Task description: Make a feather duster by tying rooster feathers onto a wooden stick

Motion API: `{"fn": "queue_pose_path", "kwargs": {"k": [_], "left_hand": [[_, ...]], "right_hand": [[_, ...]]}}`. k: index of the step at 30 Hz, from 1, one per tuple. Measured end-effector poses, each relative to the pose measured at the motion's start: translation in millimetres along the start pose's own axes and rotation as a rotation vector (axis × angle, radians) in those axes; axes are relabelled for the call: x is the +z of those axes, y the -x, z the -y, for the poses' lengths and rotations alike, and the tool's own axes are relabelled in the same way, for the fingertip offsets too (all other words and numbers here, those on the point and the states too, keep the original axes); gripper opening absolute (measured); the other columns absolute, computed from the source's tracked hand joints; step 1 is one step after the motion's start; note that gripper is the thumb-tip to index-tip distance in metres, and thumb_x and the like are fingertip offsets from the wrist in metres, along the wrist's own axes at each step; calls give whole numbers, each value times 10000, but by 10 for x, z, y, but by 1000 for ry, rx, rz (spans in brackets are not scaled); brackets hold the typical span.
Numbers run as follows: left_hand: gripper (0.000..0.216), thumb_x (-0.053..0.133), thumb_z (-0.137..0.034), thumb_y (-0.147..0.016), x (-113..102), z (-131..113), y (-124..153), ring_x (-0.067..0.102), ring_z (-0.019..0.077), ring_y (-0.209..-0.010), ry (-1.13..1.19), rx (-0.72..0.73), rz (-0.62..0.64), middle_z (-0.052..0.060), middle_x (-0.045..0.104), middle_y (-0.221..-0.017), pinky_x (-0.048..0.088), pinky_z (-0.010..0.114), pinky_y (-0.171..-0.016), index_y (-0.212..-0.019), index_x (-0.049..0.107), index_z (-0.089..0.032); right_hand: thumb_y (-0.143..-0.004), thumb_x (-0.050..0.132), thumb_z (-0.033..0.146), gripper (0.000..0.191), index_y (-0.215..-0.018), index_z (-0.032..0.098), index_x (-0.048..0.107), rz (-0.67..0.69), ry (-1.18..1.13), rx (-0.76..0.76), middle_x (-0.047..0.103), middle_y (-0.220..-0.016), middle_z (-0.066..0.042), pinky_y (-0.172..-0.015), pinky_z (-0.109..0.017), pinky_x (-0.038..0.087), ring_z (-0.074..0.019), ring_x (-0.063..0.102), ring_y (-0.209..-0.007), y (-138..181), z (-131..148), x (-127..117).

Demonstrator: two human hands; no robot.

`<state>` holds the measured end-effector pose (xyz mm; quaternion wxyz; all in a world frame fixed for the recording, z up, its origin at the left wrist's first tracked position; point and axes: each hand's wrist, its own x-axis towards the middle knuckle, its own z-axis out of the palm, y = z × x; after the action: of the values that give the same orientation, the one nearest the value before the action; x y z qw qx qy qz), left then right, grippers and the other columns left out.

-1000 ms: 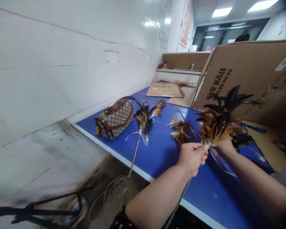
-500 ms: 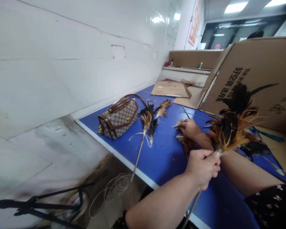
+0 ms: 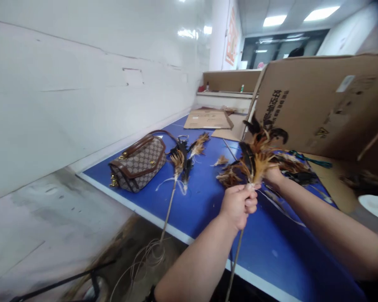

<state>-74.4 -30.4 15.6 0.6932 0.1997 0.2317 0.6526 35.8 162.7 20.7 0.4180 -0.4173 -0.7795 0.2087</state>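
Observation:
My left hand (image 3: 239, 204) is closed in a fist round a thin stick (image 3: 234, 262) with a bunch of brown and black feathers (image 3: 258, 157) at its top, held over the blue table (image 3: 204, 201). My right hand (image 3: 273, 174) is behind the bunch, mostly hidden by the feathers, and its fingers do not show. A small clump of loose feathers (image 3: 227, 178) lies on the table just left of the bunch. A second feathered stick (image 3: 178, 167) lies further left with white string at its base.
A patterned brown handbag (image 3: 137, 162) sits at the table's left end. A large cardboard sheet (image 3: 318, 105) stands at the right, flat cardboard (image 3: 208, 119) lies at the far end. A white wall runs along the left. Coiled cord (image 3: 145, 256) lies on the floor.
My right hand has come back from the loose feathers on the table to behind the feather bunch. The bunch now stands more upright, and the view has shifted.

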Motion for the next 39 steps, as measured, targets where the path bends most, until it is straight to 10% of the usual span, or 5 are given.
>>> {"fn": "queue_pose_path", "kwargs": {"k": [12, 21, 39], "left_hand": [[342, 762, -272, -826, 33, 52, -28, 264, 18, -517, -47, -46, 13, -19, 425, -730, 123, 163, -447, -1041, 657, -28], [403, 851, -325, -737, 70, 139, -36, 270, 17, -511, -123, -113, 52, -24, 448, -710, 102, 170, -447, -814, 502, -138], [380, 865, -328, -727, 37, 181, -68, 299, 13, -518, -110, -53, 27, 1, 493, -742, 110, 174, -452, -793, 561, -109]], "right_hand": [[-954, 606, 298, 149, -1042, 280, 725, -32, 133, -355, 728, -1019, -64, -902, -432, 546, -276, 692, -954, 950, 357, -1263], [-961, 538, 117, 252, -1004, 253, 746, 314, 296, -799, 679, -994, -72, -892, -398, 432, -219, 601, -948, 800, 781, -1103], [-889, 539, 36, 337, -1034, 261, 744, 281, 438, -839, 659, -1078, -84, -991, -489, 359, -255, 573, -1030, 848, 778, -983]]}}
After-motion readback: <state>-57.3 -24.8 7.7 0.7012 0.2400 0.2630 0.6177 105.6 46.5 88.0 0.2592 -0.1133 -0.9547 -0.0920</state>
